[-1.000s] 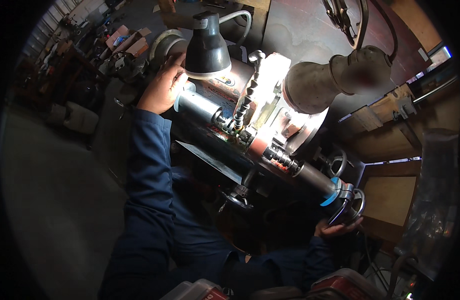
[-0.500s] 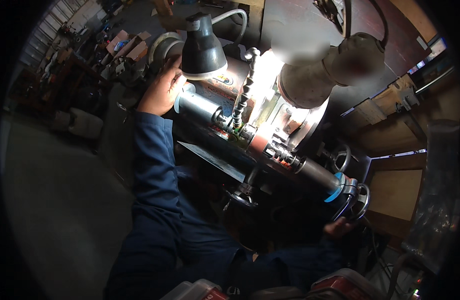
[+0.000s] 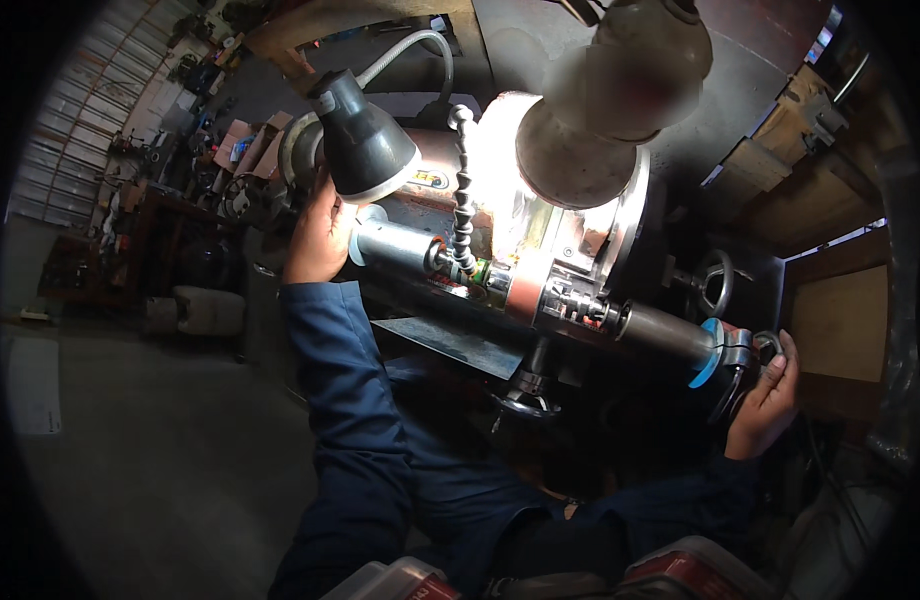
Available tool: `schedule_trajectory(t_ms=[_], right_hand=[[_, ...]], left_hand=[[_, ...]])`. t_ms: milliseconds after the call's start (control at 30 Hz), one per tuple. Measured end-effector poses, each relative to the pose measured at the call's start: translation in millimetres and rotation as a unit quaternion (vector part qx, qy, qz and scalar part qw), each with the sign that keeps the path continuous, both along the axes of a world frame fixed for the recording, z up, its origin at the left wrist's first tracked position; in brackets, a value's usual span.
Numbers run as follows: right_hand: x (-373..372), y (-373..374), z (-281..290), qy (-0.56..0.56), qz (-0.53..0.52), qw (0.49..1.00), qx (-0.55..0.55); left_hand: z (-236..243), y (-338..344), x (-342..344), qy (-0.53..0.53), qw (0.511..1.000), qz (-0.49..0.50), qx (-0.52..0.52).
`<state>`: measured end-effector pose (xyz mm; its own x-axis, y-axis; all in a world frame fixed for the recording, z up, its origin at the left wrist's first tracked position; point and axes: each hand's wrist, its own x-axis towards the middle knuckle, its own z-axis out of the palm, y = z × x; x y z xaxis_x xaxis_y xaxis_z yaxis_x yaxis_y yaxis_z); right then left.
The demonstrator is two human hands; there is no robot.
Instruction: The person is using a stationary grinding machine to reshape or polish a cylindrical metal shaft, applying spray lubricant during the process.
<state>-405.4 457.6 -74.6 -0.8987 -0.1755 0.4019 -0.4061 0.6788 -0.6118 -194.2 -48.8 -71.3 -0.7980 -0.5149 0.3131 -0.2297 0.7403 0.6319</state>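
Observation:
A bench machine with a long horizontal spindle lies in front of me. My left hand [image 3: 318, 238] is at its left end, against the flange of a silver cylinder [image 3: 395, 246]. The black lamp shade [image 3: 364, 145] covers most of its fingers. At the other end, my right hand [image 3: 767, 408] is closed around a curved metal handle [image 3: 769, 343]. Just left of that handle sit a metal clamp collar [image 3: 740, 350] and a blue ring [image 3: 708, 355] on a dark grey cylinder [image 3: 666, 334]. A segmented coolant hose [image 3: 463, 190] points down at the lit spindle middle.
A large rounded housing [image 3: 577, 155] stands behind the spindle. One handwheel [image 3: 526, 402] hangs below the machine's front, and another [image 3: 717, 284] is at the right. A metal sheet [image 3: 455, 343] juts toward me. Cardboard boxes [image 3: 258, 143] lie at the far left.
My right hand has risen from below the curved handle to close around it. The left hand stays at the left cylinder's end, lower against it. My view has shifted.

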Motion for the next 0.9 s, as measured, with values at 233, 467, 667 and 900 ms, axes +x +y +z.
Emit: schedule_trajectory(t_ms=[233, 467, 667, 900], right_hand=[[13.0, -7.7, -33.1, 0.166, 0.002, 0.983, -0.075], [6.1, -0.3, -18.5, 0.054, -0.009, 0.994, -0.092], [-14.8, -10.4, 22.4, -0.070, -0.005, 0.997, 0.020], [-19.1, -12.1, 26.0, -0.107, -0.012, 0.991, 0.076]], left_hand=[[1.1, 0.9, 3.9, -0.008, 0.999, 0.026, -0.026], [-6.9, -3.1, 4.3, -0.025, 0.996, 0.067, -0.061], [-2.0, -7.6, 4.0, -0.074, 0.995, 0.066, -0.011], [6.3, 7.9, -0.9, -0.070, 0.995, 0.068, 0.017]])
